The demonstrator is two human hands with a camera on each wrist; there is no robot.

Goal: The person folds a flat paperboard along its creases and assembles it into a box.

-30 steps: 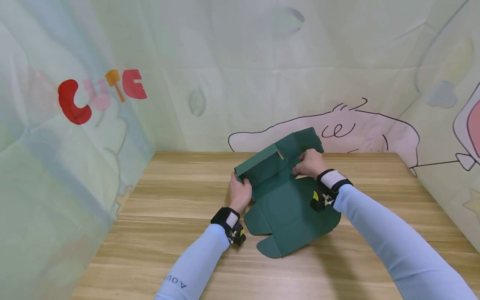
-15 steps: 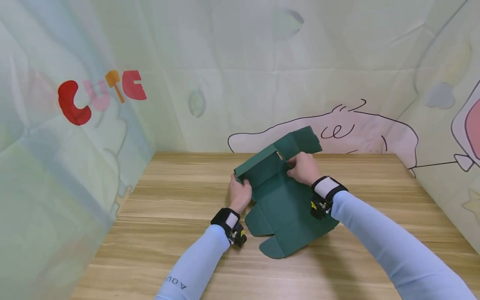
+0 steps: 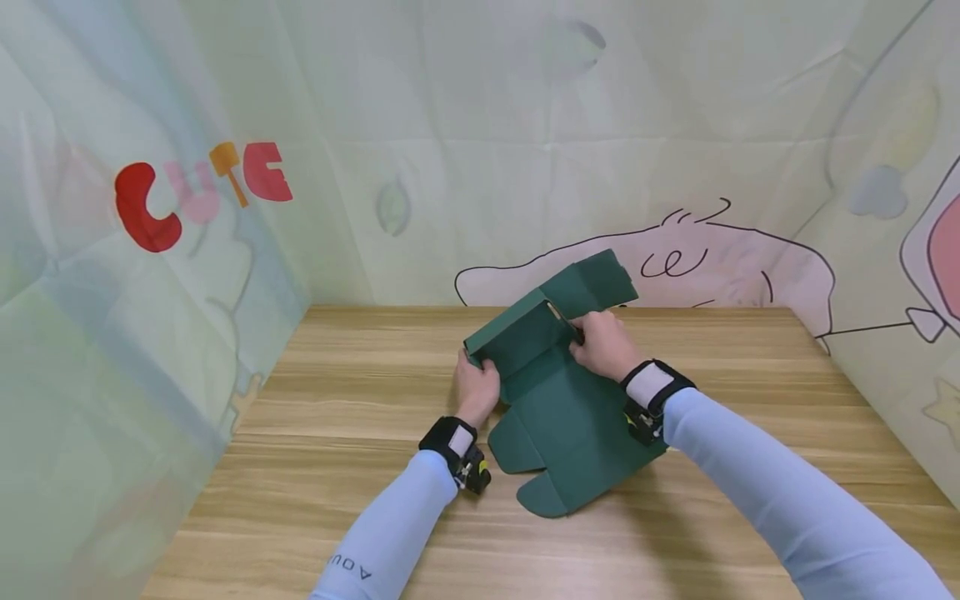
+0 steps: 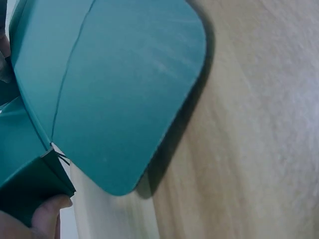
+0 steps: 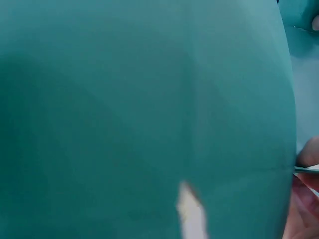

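A dark green cardboard box [image 3: 570,425], partly folded, lies on the wooden table. One wall stands up along its far left side, while the lid panel and rounded flaps spread flat toward the front. My left hand [image 3: 478,387] grips the left end of that wall, thumb on the inner face. At the wall's right end, my right hand [image 3: 603,343] pinches a small flap between thumb and fingers. The left wrist view shows the left thumb [image 4: 47,214] against a folded corner. In the right wrist view, fingertips [image 5: 310,152] pinch a thin green edge; a panel hides most else.
The wooden table [image 3: 337,400] reaches back to a printed cloth backdrop [image 3: 450,150], with more cloth along both sides. A far flap [image 3: 600,279] of the box sticks out past the table's back edge in view, near the backdrop.
My right hand has moved left and slightly down, from the far panel to the wall's right end, folding a flap inward there. My left hand keeps its hold; the box has shifted slightly left.
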